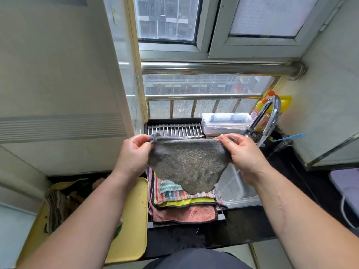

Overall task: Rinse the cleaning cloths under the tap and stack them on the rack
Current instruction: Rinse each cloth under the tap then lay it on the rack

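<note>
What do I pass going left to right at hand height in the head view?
Left hand → grey cloth, pinched by both hands → right hand → blue handle. The tap overlaps the right hand, so it is left out of the order.

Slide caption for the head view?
The left hand and right hand hold a grey cloth by its top corners over the stacked cloths on the rack, beside the sink.

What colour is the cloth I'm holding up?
The cloth is grey, best seen in the head view.
</note>
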